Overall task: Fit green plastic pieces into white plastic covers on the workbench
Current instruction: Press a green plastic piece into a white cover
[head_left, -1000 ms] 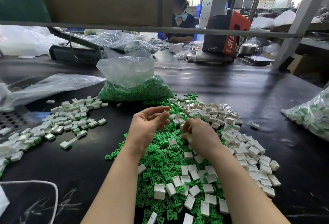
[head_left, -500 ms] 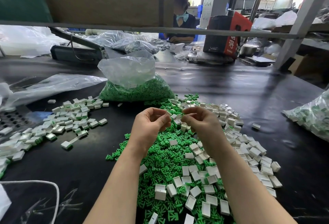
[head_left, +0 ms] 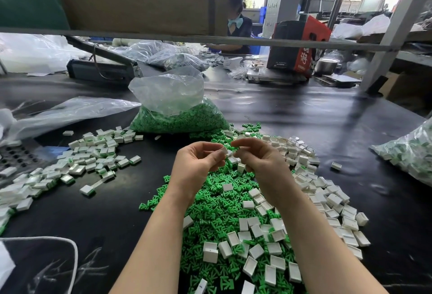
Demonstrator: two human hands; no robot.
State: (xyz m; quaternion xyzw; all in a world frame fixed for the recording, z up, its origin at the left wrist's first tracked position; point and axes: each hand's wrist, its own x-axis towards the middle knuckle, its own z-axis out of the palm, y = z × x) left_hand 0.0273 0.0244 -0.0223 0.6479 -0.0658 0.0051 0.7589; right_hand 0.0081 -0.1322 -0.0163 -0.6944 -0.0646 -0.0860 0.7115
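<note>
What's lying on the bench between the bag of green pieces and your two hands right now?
In the head view, loose green pieces and a few white covers spill from the bag toward the left hand and right hand.

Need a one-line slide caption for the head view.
Left hand holds a white cover, right hand a green piece, above mixed parts on the workbench.

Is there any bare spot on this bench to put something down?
Yes: the black bench top lies bare beyond the mixed green-and-white heap, toward the right-hand bag of assembled parts. A narrower strip runs between that heap and the left pile of finished white covers. Under both hands it is crowded.
</note>
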